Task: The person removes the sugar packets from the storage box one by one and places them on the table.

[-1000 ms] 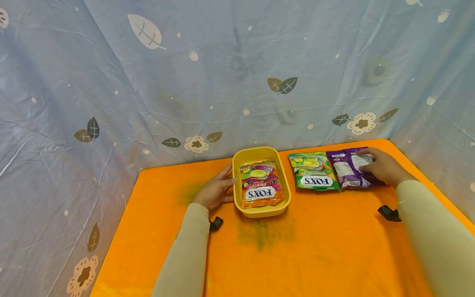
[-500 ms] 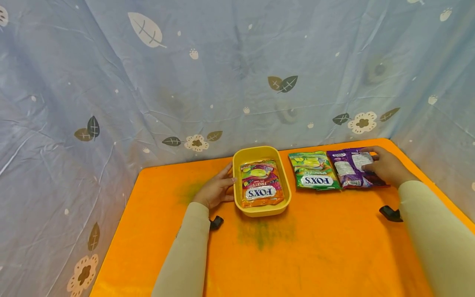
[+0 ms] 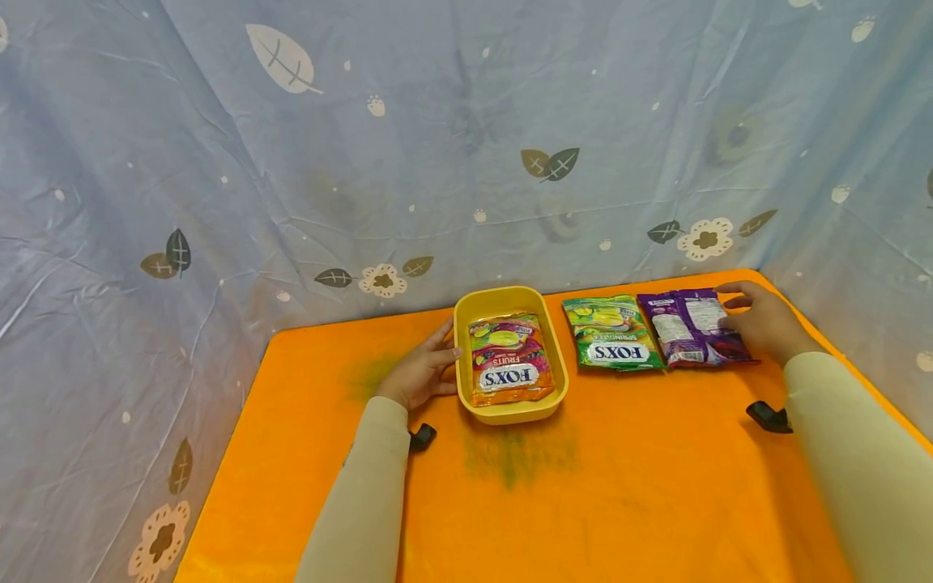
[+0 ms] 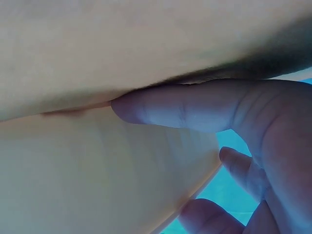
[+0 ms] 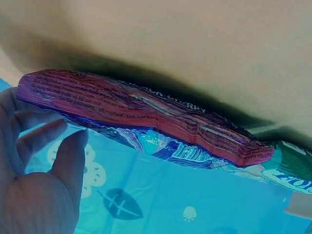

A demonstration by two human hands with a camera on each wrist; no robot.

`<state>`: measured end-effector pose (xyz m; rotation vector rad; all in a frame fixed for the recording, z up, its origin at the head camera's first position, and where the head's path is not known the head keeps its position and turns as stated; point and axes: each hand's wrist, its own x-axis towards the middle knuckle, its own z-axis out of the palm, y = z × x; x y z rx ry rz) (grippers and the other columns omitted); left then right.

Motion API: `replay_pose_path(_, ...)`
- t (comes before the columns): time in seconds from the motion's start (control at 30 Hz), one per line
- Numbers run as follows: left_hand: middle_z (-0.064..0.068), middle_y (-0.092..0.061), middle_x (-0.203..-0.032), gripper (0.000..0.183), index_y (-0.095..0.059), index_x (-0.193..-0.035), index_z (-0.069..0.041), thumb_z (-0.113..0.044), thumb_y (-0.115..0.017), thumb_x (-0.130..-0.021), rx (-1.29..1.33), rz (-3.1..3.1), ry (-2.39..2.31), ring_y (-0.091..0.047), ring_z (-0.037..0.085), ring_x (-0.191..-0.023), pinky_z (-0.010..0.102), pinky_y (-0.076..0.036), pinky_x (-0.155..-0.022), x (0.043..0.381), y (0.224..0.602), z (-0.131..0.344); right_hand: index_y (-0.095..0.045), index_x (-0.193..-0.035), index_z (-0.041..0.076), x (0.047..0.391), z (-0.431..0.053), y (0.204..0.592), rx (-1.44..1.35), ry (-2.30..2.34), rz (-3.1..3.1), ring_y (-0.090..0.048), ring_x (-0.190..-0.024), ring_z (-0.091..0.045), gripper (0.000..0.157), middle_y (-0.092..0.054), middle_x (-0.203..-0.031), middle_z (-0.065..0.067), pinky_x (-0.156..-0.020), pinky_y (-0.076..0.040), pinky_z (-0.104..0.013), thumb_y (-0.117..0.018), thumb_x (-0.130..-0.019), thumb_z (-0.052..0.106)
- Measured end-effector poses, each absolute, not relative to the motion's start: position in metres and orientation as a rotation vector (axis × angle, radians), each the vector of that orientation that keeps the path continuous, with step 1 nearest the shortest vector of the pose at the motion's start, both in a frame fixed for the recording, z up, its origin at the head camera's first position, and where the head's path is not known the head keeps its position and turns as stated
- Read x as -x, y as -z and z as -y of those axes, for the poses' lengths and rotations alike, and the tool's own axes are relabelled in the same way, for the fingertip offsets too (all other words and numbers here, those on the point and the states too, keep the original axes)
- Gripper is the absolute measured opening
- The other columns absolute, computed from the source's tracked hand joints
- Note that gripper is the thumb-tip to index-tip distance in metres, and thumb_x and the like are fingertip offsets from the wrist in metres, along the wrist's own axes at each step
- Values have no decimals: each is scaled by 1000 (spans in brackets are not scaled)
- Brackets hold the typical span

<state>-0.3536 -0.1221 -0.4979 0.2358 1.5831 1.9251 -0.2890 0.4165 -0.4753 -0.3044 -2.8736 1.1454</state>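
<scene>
My left hand (image 3: 419, 372) rests against the left side of a yellow plastic tub (image 3: 513, 415), its thumb at the rim. In the left wrist view a straight finger (image 4: 180, 105) lies along the tub's outer wall (image 4: 87, 175). Inside the tub lies an orange and magenta Fox's Fruits candy bag (image 3: 510, 356). At the back right, my right hand (image 3: 768, 324) is at the right edge of a purple candy bag (image 3: 692, 328), fingers spread and bent a little. The right wrist view has the thumb and fingertips beside the end of this bag (image 5: 141, 117).
A green Fox's Spring Tea candy bag (image 3: 614, 334) lies between the tub and the purple bag, right beside the latter. Everything stands on an orange table (image 3: 619, 486). A blue-grey patterned curtain (image 3: 437, 146) rises behind its back edge.
My right hand has slid a little to the right, from over the purple bag to its edge, uncovering more of it. The left hand and the tub have stayed in place.
</scene>
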Motion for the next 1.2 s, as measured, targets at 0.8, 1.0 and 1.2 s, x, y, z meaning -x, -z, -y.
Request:
replay_pose_path(0.8,-3,-28,-153,65,-21,-151,-43,-19,-53,-99,-221,-1624,-1913,-43,22,-128,53,-50,-83,354,498,122,-36,-143,4,289,-409,476,322,-1146,2838,-45,-109,-48,55,-41,-130,-30,-88,-43,-59,-58,-96,22)
replay_pose_path(1.0,0,-28,-153,65,-20,-151,-42,-17,-51,-100,-238,-1618,-1923,-42,24,-129,54,-49,-83,354,498,120,-39,-142,6,295,-397,472,271,-1143,2830,-46,-108,-47,54,-43,-129,-29,-86,-44,-59,-57,-97,28)
replay_pose_path(1.2,1,-28,-152,65,-20,-151,-42,-17,-51,-100,-232,-1615,-1922,-42,24,-128,54,-49,-83,353,498,119,-39,-144,10,300,-381,466,189,-1136,2843,-50,-104,-42,54,-48,-127,-26,-84,-46,-56,-56,-97,30)
